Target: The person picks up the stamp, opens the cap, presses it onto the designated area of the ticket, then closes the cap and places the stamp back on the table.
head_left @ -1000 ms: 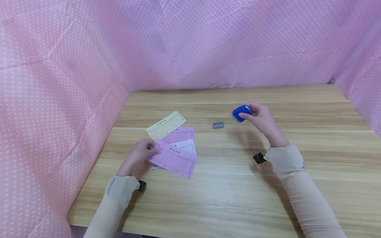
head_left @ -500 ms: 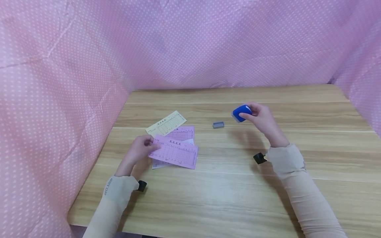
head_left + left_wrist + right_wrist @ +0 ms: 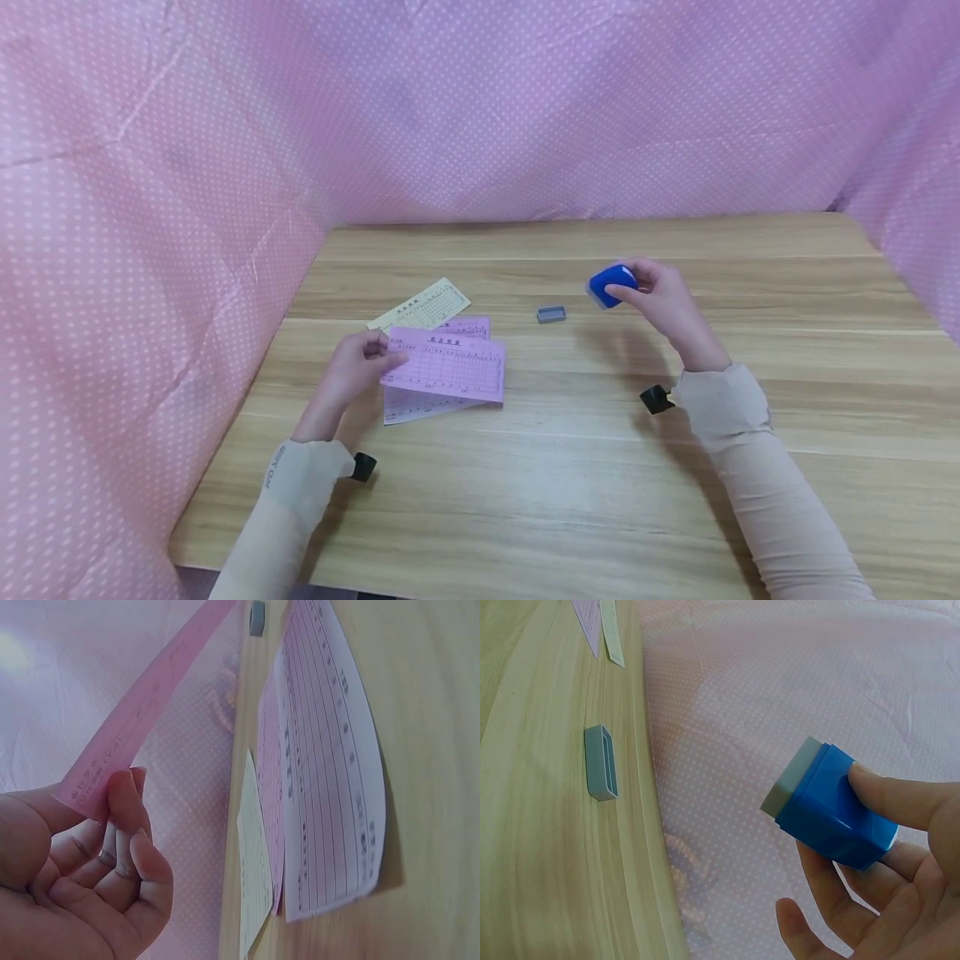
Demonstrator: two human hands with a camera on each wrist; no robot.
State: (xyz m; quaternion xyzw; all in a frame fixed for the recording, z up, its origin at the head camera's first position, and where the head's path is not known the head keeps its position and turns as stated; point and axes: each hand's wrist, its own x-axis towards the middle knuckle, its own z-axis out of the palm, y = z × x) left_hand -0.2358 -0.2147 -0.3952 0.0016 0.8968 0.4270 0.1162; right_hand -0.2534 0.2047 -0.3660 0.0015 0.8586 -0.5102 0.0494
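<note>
My left hand (image 3: 356,372) pinches the left end of a pink printed form slip (image 3: 446,364) between thumb and fingers, holding it raised off the table. Under it lie a white slip (image 3: 334,772), another pink slip (image 3: 474,327) and a yellow slip (image 3: 423,307), overlapping one another. In the left wrist view the held slip stands apart from the others. My right hand (image 3: 660,304) holds a blue self-inking stamp (image 3: 836,806) in the air, thumb on one side and fingers on the other. The stamp's grey end points away from the palm.
A small grey stamp cap (image 3: 551,314) lies on the wooden table (image 3: 570,483) between the slips and my right hand, its hollow side showing. Pink polka-dot cloth (image 3: 525,108) hangs behind the table and along both sides.
My left hand has lifted the pink slip up and away from the pile, tilting it level and showing more of the white slip's lower edge. My right hand has barely moved.
</note>
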